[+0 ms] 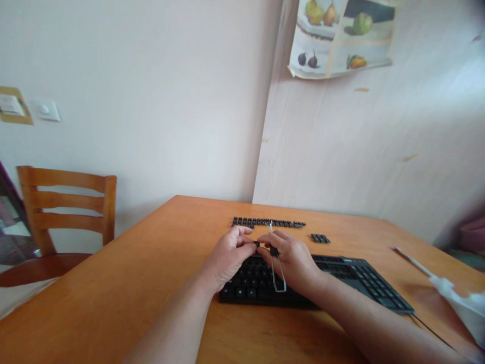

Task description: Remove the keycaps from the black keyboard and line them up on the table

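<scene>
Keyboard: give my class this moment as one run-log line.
left hand: pinching small black piece; right hand: holding wire tool; keyboard: below hands; loose keycaps: on table beyond keyboard

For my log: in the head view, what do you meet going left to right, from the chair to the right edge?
Wooden chair → left hand → right hand → small group of loose black keycaps → keyboard's number pad → crumpled white item.

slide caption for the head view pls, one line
Left hand holding a small black keycap, right hand a wire tool, above a black keyboard with keycaps lined up behind.
</scene>
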